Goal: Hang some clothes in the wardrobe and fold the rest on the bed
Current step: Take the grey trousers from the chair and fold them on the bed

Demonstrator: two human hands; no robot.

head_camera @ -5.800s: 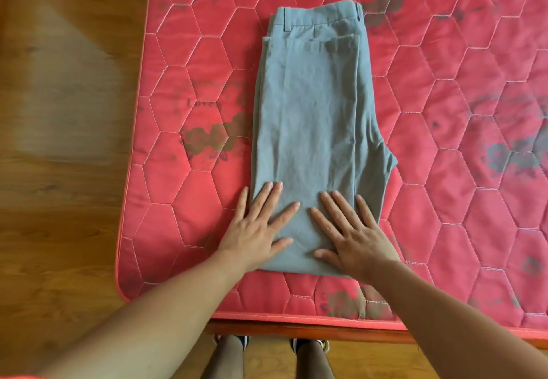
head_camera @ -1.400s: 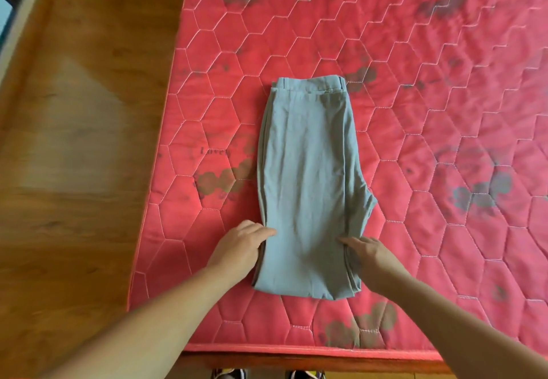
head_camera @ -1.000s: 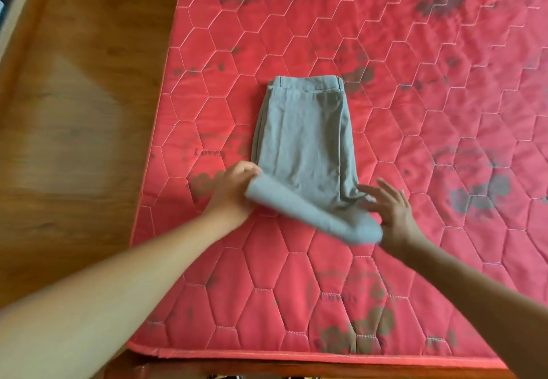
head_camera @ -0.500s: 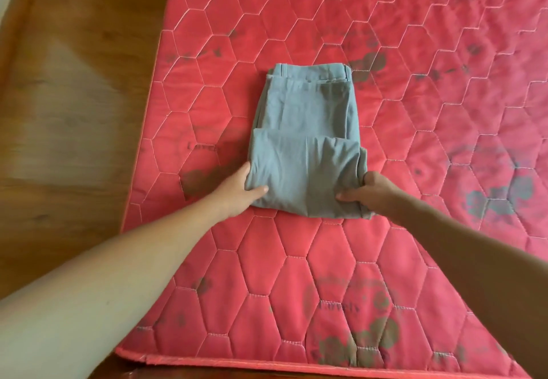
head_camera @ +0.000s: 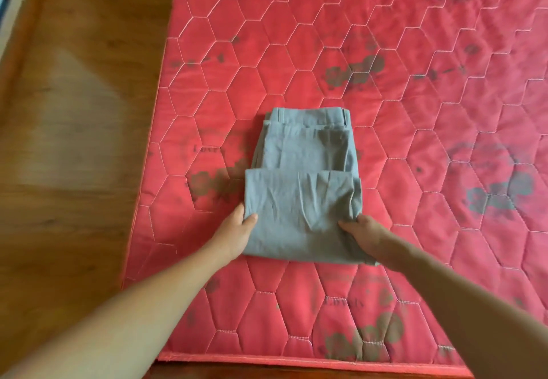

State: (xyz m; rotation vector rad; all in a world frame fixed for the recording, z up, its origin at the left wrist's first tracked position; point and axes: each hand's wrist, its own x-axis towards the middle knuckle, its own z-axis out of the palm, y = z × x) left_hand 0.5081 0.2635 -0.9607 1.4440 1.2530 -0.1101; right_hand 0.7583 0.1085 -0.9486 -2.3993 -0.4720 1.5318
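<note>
A pair of grey trousers (head_camera: pixel 302 189) lies folded on the red quilted mattress (head_camera: pixel 415 111), waistband at the far end and the leg part doubled over on top at the near end. My left hand (head_camera: pixel 237 230) grips the left edge of the folded part, thumb on top and fingers tucked under the cloth. At the right edge, my right hand (head_camera: pixel 363 232) holds the fold the same way, its fingers hidden beneath the fabric.
Dark stains mark the mattress in several spots. Its left edge (head_camera: pixel 148 156) borders a wooden floor (head_camera: pixel 74 141), and its near edge (head_camera: pixel 296 361) runs along the bottom of the view.
The long flat trousers were gripped at both sides near the hem and folded away from me over the upper half. Both hands keep hold of the doubled part's side edges.
</note>
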